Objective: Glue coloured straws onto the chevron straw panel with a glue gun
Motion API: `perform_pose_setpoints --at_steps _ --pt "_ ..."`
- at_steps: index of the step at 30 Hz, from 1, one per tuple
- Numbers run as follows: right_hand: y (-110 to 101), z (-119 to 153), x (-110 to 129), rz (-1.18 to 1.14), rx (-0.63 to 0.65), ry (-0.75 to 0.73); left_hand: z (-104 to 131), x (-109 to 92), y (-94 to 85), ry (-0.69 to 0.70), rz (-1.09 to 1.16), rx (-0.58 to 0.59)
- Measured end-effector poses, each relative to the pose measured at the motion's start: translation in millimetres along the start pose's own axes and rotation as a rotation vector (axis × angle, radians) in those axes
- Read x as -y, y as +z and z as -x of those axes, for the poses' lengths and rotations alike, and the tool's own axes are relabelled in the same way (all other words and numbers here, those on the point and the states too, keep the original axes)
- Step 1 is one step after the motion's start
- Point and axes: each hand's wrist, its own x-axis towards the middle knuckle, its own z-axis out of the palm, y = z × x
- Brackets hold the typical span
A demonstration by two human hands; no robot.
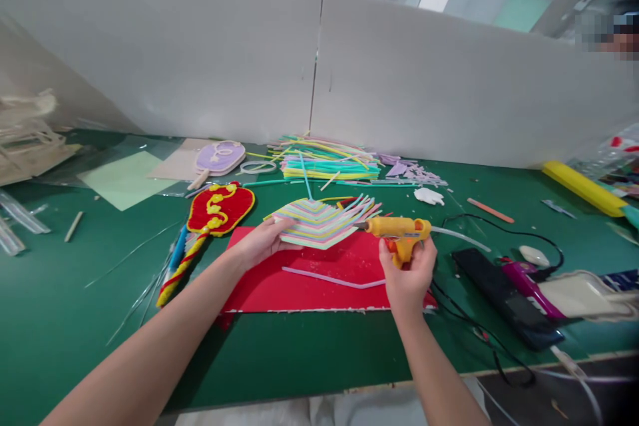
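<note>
My left hand [267, 239] pinches the left edge of a fan-like piece [319, 223] made of pastel strips laid in nested V shapes. Loose strip ends splay out on its right side. In my right hand [409, 273] is a yellow hot glue gun [399, 227], with a clear glue stick [462, 237] poking out of its back. Its nozzle is at the right edge of the striped piece; whether it touches cannot be made out. Below them, a bent lilac strip [334, 278] lies on a red sheet [269, 289].
Behind the piece lies a pile of pastel strips [329, 158]. To the left are a red and yellow fan [219, 210] with a twisted handle and a lilac fan [219, 158]. A black power strip [504, 296] and cords occupy the right. A grey partition [200, 46] stands behind.
</note>
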Motion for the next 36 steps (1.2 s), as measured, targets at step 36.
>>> perform_pose_setpoints --at_steps 36 --pt "0.8 -6.5 -10.0 0.424 0.028 -0.021 -11.2 19.7 6.8 0.237 0.020 -0.130"
